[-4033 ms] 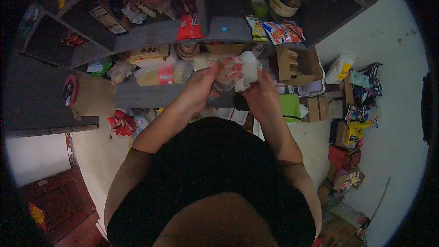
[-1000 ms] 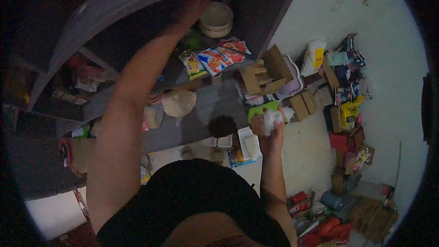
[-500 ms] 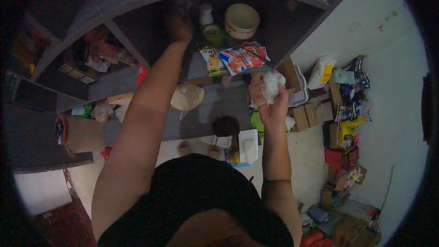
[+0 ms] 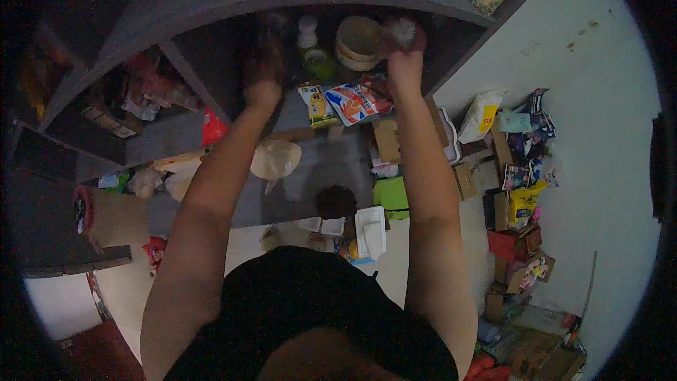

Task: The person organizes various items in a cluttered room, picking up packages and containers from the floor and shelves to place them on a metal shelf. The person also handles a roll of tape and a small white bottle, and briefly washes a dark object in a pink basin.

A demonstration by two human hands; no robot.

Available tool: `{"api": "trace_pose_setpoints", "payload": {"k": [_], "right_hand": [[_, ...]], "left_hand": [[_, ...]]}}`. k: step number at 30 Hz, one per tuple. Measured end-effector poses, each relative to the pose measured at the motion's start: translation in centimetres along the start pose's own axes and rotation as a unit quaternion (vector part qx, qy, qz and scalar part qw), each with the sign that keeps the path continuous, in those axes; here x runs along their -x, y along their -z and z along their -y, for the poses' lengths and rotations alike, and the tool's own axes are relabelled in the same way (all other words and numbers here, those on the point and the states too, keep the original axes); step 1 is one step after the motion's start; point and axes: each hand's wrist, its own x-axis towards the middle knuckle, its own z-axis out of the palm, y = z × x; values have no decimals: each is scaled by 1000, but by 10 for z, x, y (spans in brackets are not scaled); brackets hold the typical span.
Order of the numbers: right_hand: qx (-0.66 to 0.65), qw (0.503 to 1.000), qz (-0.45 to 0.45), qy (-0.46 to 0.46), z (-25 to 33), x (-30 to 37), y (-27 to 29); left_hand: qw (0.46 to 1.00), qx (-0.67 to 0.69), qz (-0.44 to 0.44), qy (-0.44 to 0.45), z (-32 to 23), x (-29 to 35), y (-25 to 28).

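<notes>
Both arms raised into the grey shelf [image 4: 211, 0]. Right hand [image 4: 403, 56], fingers closed around a pale crumpled wad [image 4: 400, 28], just right of a round tan bowl [image 4: 357, 41]. Left hand [image 4: 262, 74] in shadow; cannot tell if its fingers grip anything. Green-based bottle [image 4: 312, 46] stands between the hands.

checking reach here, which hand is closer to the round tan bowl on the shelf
Right. The right hand is just beside the round tan bowl's right edge, holding something pale. The left hand is farther off to its left, beyond the bottle.
</notes>
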Motion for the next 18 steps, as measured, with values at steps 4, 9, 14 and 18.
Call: {"api": "trace_pose_setpoints", "payload": {"k": [4,9,14,18], "right_hand": [[30,987,49,148,-67,-51,3],[234,962,55,128,-80,-63,-2],[458,885,37,76,-70,-62,-3],[475,873,1,115,-53,-45,-5]], "left_hand": [[984,125,118,54,-15,-7,31],[972,233,15,-35,-72,-38,74],[918,382,101,9,-125,-87,55],[914,386,70,-106,-131,-100,20]]}}
